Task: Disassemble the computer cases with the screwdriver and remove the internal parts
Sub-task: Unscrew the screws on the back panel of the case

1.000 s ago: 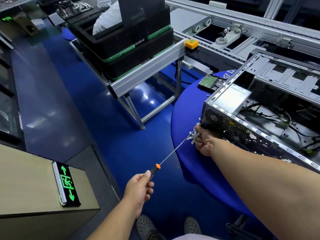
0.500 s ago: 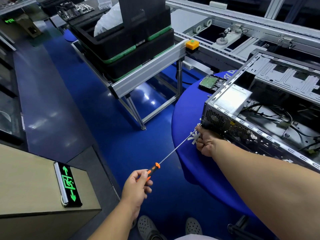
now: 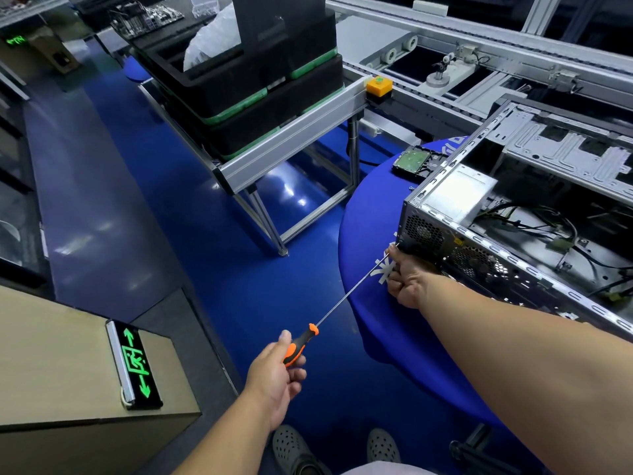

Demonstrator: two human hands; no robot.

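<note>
Lying on its side on the round blue table (image 3: 376, 313), the open computer case (image 3: 513, 234) occupies the right of the view, its rear panel with two fan grilles facing the person. A silver power supply (image 3: 462, 193) sits in the near-left corner of the case, with loose cables (image 3: 534, 231) beside it. A bare hard drive (image 3: 412, 162) rests on the table just behind the case.

The right arm reaches forward from the lower right. The right hand (image 3: 407, 282) is curled at the lower-left corner of the rear panel, fingers closed around the shaft near its tip. The left arm extends from the bottom centre; the left hand (image 3: 277, 378) is wrapped around the orange-and-black handle of the screwdriver (image 3: 342, 306), well apart from the case and over the blue floor (image 3: 171, 200).

The long thin shaft runs diagonally up and right between the two hands. Its tip meets the case corner, apparently at a screw, though the hand partly hides the contact point.
</note>
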